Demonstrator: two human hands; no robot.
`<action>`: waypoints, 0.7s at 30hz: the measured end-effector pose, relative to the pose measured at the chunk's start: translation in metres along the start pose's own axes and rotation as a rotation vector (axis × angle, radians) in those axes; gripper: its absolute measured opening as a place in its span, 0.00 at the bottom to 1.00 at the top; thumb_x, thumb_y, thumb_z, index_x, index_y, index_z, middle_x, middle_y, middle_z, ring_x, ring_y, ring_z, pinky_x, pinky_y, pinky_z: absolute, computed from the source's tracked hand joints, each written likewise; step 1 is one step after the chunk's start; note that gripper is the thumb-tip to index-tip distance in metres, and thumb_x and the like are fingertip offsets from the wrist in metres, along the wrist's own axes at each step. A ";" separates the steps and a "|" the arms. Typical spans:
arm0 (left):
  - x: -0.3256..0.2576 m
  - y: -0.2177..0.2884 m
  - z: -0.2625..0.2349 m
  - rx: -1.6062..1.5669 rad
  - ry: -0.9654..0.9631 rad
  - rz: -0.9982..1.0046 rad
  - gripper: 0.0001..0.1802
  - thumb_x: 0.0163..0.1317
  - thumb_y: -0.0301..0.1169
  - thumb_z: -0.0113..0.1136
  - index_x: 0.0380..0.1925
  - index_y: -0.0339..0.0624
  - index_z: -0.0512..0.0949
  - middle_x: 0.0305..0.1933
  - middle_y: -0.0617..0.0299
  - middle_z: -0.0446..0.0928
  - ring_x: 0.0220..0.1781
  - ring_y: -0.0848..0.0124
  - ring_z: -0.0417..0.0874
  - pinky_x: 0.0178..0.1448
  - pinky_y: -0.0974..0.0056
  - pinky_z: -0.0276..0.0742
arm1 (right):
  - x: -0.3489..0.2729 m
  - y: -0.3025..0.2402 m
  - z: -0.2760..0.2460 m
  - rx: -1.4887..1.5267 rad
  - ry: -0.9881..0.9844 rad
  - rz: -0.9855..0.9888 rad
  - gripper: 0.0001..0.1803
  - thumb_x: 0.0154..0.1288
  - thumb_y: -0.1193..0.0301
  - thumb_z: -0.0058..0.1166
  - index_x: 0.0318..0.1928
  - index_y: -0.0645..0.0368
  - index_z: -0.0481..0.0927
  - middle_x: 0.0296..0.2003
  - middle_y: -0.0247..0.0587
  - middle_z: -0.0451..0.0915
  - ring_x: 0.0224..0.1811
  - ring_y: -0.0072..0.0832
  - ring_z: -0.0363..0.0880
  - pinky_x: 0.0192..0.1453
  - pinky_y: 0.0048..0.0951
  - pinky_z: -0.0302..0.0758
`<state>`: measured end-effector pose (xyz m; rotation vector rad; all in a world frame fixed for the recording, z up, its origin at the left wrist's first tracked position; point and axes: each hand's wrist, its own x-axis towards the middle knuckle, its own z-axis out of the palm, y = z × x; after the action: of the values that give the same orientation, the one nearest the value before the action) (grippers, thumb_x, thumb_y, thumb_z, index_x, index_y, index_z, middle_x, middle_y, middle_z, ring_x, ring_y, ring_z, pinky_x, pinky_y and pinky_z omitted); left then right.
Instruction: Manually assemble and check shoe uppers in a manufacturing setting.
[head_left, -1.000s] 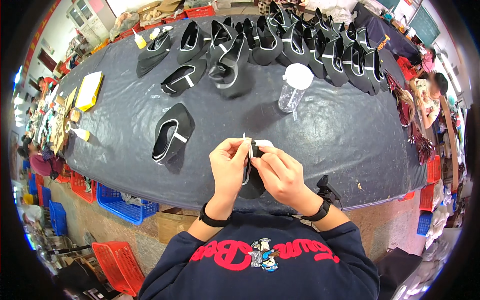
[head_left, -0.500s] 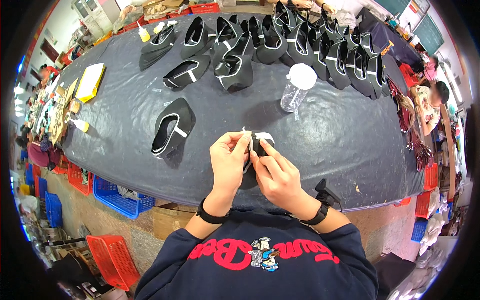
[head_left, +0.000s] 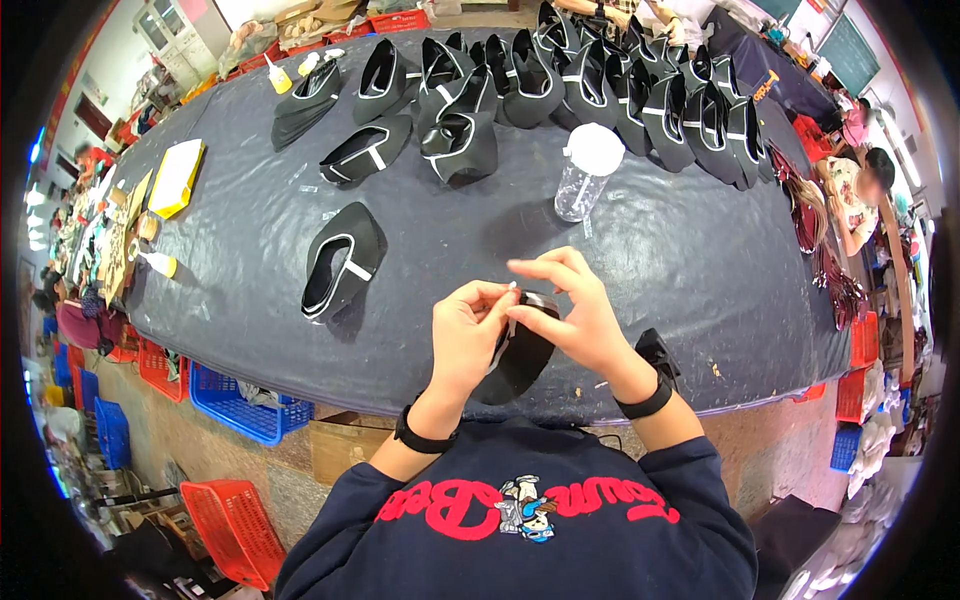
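Observation:
I hold a black shoe upper [head_left: 520,355] with white trim at the near edge of the dark table [head_left: 680,250]. My left hand [head_left: 465,335] pinches its white edge strip at the top. My right hand [head_left: 575,315] grips the same upper from the right, its index finger stretched out over the top. Both wrists carry black bands. Another black shoe upper [head_left: 343,260] with white trim lies flat on the table to the left of my hands.
Several black uppers stand in rows at the far side [head_left: 600,85]. A clear plastic bottle [head_left: 583,172] with a white cap stands mid-table. A yellow box [head_left: 176,178] and small glue bottles [head_left: 158,263] lie left. Blue [head_left: 235,405] and red crates [head_left: 230,520] sit below. A person [head_left: 860,195] sits at the right.
My hands stayed on the upper and shifted slightly. The right index finger has lifted and now reaches over the top toward the left hand.

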<state>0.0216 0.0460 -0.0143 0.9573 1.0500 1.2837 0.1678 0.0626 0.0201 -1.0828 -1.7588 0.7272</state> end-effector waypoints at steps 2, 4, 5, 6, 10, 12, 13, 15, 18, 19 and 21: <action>-0.003 0.002 0.002 0.020 -0.035 0.033 0.05 0.60 0.24 0.59 0.33 0.33 0.78 0.29 0.64 0.79 0.26 0.84 0.74 0.28 0.79 0.67 | -0.002 0.014 0.001 0.114 -0.087 0.065 0.07 0.53 0.72 0.61 0.34 0.59 0.83 0.30 0.38 0.76 0.33 0.26 0.73 0.40 0.24 0.70; -0.007 0.006 0.002 0.015 -0.057 -0.010 0.05 0.58 0.24 0.60 0.33 0.32 0.79 0.29 0.65 0.79 0.29 0.84 0.76 0.32 0.78 0.70 | -0.002 0.020 0.003 0.254 -0.078 0.182 0.05 0.54 0.73 0.61 0.33 0.59 0.83 0.30 0.36 0.76 0.31 0.22 0.72 0.38 0.22 0.70; -0.008 0.005 0.000 0.017 -0.057 -0.009 0.05 0.58 0.24 0.60 0.33 0.32 0.79 0.29 0.65 0.79 0.29 0.84 0.76 0.32 0.78 0.70 | -0.002 0.021 0.002 0.392 -0.070 0.300 0.04 0.56 0.74 0.60 0.32 0.59 0.83 0.29 0.34 0.77 0.29 0.18 0.72 0.36 0.21 0.70; -0.009 0.003 -0.003 0.006 -0.075 0.003 0.06 0.58 0.23 0.60 0.35 0.33 0.78 0.29 0.65 0.79 0.29 0.83 0.76 0.32 0.78 0.70 | -0.001 0.019 0.001 0.506 -0.096 0.353 0.03 0.58 0.79 0.57 0.32 0.62 0.83 0.31 0.31 0.76 0.32 0.16 0.73 0.36 0.18 0.68; -0.015 0.011 -0.005 -0.041 -0.113 0.072 0.11 0.57 0.20 0.60 0.40 0.36 0.71 0.31 0.67 0.75 0.31 0.83 0.74 0.36 0.77 0.70 | -0.001 0.015 0.001 0.701 -0.069 0.438 0.02 0.58 0.79 0.57 0.31 0.64 0.82 0.30 0.32 0.76 0.33 0.17 0.73 0.38 0.19 0.69; -0.020 0.008 -0.006 -0.051 -0.142 0.109 0.14 0.57 0.19 0.59 0.41 0.39 0.68 0.32 0.67 0.72 0.33 0.82 0.73 0.39 0.76 0.69 | -0.004 0.018 0.003 0.701 -0.064 0.401 0.04 0.57 0.76 0.60 0.32 0.64 0.82 0.31 0.30 0.77 0.29 0.13 0.72 0.33 0.16 0.67; -0.022 0.006 -0.008 -0.061 -0.171 0.148 0.16 0.56 0.18 0.58 0.42 0.42 0.65 0.33 0.66 0.70 0.35 0.81 0.71 0.41 0.75 0.68 | -0.006 0.017 0.004 0.701 -0.062 0.402 0.04 0.57 0.76 0.60 0.32 0.64 0.82 0.31 0.30 0.77 0.29 0.13 0.72 0.33 0.16 0.67; -0.022 -0.002 -0.012 -0.058 -0.221 0.194 0.16 0.56 0.16 0.55 0.39 0.43 0.62 0.34 0.65 0.67 0.38 0.79 0.69 0.46 0.72 0.67 | -0.010 0.015 0.006 0.632 -0.056 0.310 0.03 0.57 0.76 0.59 0.30 0.63 0.82 0.31 0.31 0.76 0.30 0.13 0.71 0.34 0.16 0.67; -0.023 -0.007 -0.017 -0.124 -0.300 0.298 0.15 0.55 0.14 0.52 0.38 0.41 0.63 0.37 0.62 0.66 0.43 0.75 0.68 0.50 0.69 0.65 | -0.014 0.010 0.008 0.526 -0.044 0.279 0.03 0.56 0.76 0.60 0.29 0.63 0.81 0.30 0.31 0.75 0.29 0.14 0.69 0.33 0.17 0.65; -0.023 -0.006 -0.017 -0.124 -0.300 0.296 0.15 0.55 0.14 0.52 0.38 0.41 0.63 0.37 0.62 0.66 0.43 0.75 0.68 0.50 0.69 0.65 | -0.016 0.009 0.009 0.435 -0.031 0.232 0.03 0.55 0.76 0.60 0.30 0.63 0.81 0.30 0.32 0.74 0.28 0.15 0.68 0.32 0.18 0.65; -0.023 -0.003 -0.017 -0.120 -0.337 0.357 0.14 0.54 0.13 0.51 0.36 0.42 0.63 0.36 0.62 0.66 0.41 0.74 0.68 0.48 0.69 0.65 | -0.016 0.006 0.011 0.422 -0.023 0.213 0.03 0.55 0.76 0.60 0.30 0.62 0.81 0.29 0.33 0.74 0.28 0.16 0.67 0.33 0.19 0.65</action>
<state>0.0061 0.0227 -0.0204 1.2550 0.5505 1.3925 0.1632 0.0502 0.0044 -0.9768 -1.4303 1.1852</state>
